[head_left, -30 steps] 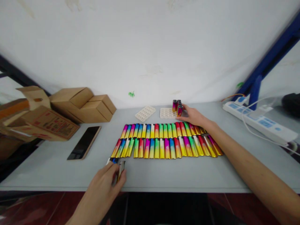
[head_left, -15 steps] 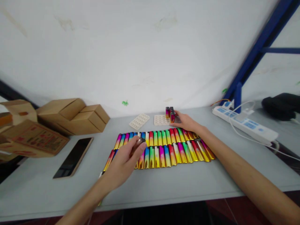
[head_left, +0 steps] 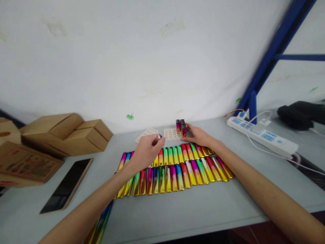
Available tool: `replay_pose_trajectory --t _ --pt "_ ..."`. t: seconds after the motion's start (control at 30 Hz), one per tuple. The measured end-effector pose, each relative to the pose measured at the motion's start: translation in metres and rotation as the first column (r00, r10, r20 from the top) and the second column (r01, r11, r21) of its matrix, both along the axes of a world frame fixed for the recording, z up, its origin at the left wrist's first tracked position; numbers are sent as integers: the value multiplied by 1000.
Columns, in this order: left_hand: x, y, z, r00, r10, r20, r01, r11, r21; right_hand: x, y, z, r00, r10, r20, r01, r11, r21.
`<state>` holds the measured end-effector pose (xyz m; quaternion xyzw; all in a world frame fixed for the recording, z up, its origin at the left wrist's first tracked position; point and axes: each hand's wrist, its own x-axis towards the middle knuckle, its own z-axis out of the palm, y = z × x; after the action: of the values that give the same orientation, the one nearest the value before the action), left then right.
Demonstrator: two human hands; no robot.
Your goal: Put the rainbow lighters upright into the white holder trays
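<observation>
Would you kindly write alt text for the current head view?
A person's left hand holds a lighter near two rows of colourful lighters, while the right hand is at upright lighters on a white tray. A phone and cardboard boxes lie at left, a power strip at right.

even light, stretched edges, perhaps slight blur

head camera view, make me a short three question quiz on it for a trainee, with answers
1. True or false: the phone lies to the left of the lighter rows in the picture.
2. What is the right hand closest to? A) a cardboard box B) the upright lighters C) the power strip
3. Fill the gap: the left hand grips a ____, mostly hidden by the fingers.

Key: 1 true; 2 B; 3 lighter.
</observation>
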<state>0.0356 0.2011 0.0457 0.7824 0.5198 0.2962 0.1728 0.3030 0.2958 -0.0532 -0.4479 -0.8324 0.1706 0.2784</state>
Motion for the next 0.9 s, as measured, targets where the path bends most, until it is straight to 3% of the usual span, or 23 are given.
replay_pose_trajectory --t 0.27,0.43,0.57,0.67,0.8,0.9 --pt "-1 2 -4 999 36 -9 -36 999 13 0 0 -1 1000 -15 1 15 1000 -1" --pt "-3 4 -10 995 18 94 -14 999 -42 -1 -2 3 1000 -13 16 13 1000 5" --pt "-2 15 -16 939 -72 338 151 965 -213 -2 -3 5 1000 1 13 -1 1000 7" --pt "5 32 -22 878 -141 458 285 922 -263 -2 -3 6 1000 7 13 -7 1000 17" --pt "20 62 -31 833 -160 529 278 949 -151 -2 -1 3 1000 9 11 -9 1000 25" --pt "30 82 -39 855 -158 493 209 977 -49 -2 1 1 1000 19 1 -19 999 41"
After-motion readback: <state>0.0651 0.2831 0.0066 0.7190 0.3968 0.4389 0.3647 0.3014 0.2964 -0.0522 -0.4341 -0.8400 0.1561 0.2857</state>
